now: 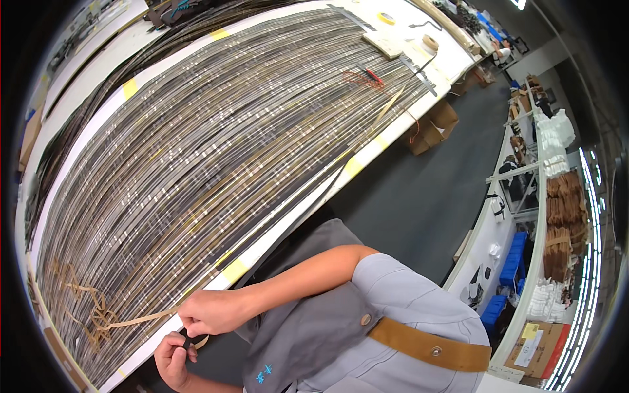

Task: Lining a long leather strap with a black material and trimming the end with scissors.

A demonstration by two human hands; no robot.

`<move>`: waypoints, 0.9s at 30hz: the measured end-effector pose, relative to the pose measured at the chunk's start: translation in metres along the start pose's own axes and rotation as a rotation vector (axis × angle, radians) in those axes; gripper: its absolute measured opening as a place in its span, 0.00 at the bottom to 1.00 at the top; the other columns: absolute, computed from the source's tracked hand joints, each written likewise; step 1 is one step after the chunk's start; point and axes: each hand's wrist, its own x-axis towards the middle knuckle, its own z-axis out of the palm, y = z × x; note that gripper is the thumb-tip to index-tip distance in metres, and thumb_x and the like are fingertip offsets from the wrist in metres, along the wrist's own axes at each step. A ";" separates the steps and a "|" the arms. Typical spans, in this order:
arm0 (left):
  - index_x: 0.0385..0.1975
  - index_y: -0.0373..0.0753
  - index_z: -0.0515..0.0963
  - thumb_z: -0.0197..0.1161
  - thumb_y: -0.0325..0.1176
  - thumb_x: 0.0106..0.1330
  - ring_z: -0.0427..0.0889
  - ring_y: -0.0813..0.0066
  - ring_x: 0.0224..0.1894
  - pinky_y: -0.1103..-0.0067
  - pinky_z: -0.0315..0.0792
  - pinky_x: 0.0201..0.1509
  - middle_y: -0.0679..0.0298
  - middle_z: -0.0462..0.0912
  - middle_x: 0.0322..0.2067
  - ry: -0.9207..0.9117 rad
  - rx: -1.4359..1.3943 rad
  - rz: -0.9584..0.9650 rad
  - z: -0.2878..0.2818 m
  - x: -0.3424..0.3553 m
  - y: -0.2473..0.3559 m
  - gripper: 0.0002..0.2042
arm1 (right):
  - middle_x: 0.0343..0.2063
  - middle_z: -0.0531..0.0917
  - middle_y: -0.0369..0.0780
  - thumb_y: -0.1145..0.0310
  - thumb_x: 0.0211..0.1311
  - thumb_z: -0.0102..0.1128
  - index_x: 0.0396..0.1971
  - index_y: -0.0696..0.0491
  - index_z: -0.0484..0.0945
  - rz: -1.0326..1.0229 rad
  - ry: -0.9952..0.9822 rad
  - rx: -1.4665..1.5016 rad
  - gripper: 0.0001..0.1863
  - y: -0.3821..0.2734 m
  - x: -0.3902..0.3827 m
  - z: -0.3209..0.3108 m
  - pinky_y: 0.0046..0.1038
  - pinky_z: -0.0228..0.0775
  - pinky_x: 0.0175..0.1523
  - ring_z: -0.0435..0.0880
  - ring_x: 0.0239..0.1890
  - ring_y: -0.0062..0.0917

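Observation:
My right hand is closed in a pinch at the near table edge. A thin tan strip runs into it from a loose tangle on the table. Just below, my left hand is closed on a small black piece whose kind I cannot make out. The two hands almost touch, and a short tan end shows beside the fingers. Many long, narrow strips in grey, brown and black lie side by side across the table, with rows of small pale marks on them.
Red-handled scissors or pliers, a yellow tape roll and a tan roll lie at the table's far end. A cardboard box stands beside the table. Shelves with blue bins line the right side.

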 end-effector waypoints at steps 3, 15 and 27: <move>0.30 0.31 0.73 0.61 0.38 0.67 0.66 0.83 0.18 0.87 0.57 0.21 0.64 0.70 0.21 -0.046 0.037 -0.030 0.006 0.009 0.000 0.14 | 0.21 0.81 0.47 0.71 0.55 0.65 0.25 0.62 0.78 0.041 0.076 0.054 0.09 0.005 -0.007 -0.007 0.36 0.72 0.34 0.82 0.26 0.38; 0.31 0.31 0.74 0.61 0.38 0.68 0.62 0.86 0.15 0.87 0.57 0.20 0.69 0.69 0.16 0.124 -0.115 -0.125 0.040 0.028 -0.006 0.13 | 0.27 0.82 0.45 0.69 0.60 0.62 0.30 0.59 0.79 0.033 0.205 -0.058 0.08 0.011 -0.017 -0.039 0.34 0.73 0.38 0.82 0.32 0.34; 0.41 0.34 0.77 0.53 0.30 0.74 0.62 0.90 0.20 0.87 0.57 0.24 0.73 0.73 0.24 0.126 -0.197 -0.223 0.087 0.063 0.007 0.07 | 0.37 0.78 0.40 0.80 0.53 0.71 0.40 0.58 0.77 -0.124 0.311 -0.347 0.15 -0.010 -0.046 -0.043 0.26 0.77 0.40 0.81 0.34 0.24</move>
